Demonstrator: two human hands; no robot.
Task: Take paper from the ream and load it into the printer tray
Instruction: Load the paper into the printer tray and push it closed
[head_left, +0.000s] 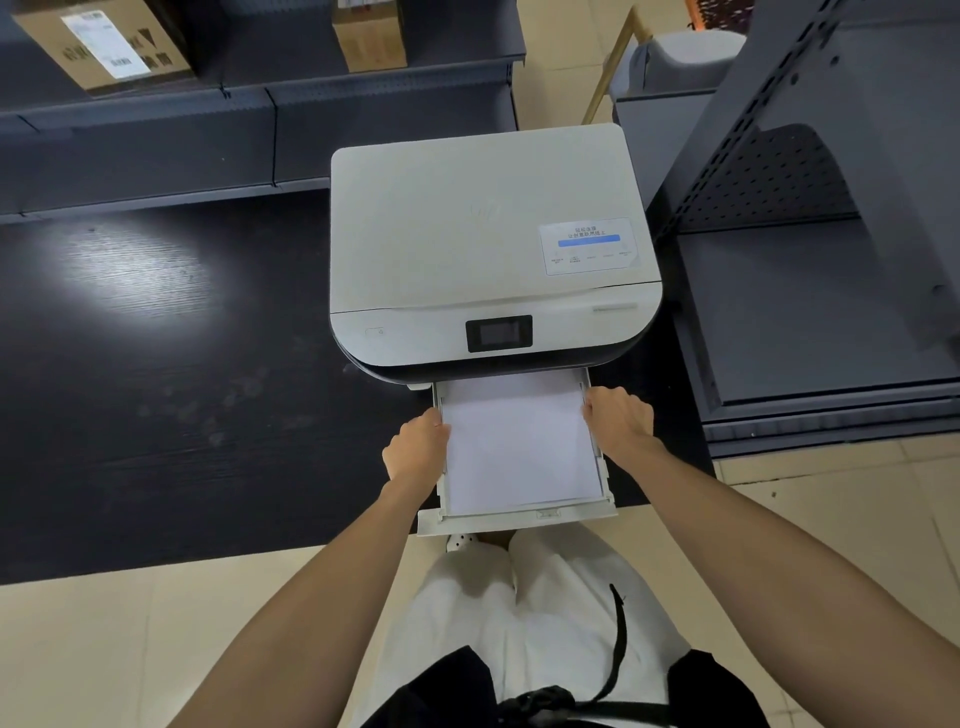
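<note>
A white printer (483, 244) with a small dark screen sits on a black table. Its paper tray (519, 521) is pulled out toward me over the table's front edge. A stack of white paper (517, 447) lies flat in the tray, its far end under the printer body. My left hand (415, 447) presses on the tray's left side, fingers touching the paper's left edge. My right hand (618, 421) rests on the tray's right wall, fingertips at the paper's right edge. No ream is in view.
The black table (171, 395) stretches to the left of the printer. Dark metal shelving (260, 124) with cardboard boxes (104, 41) stands behind it. Another grey shelf unit (810, 312) stands close on the right. Beige floor tiles and my white trousers show below.
</note>
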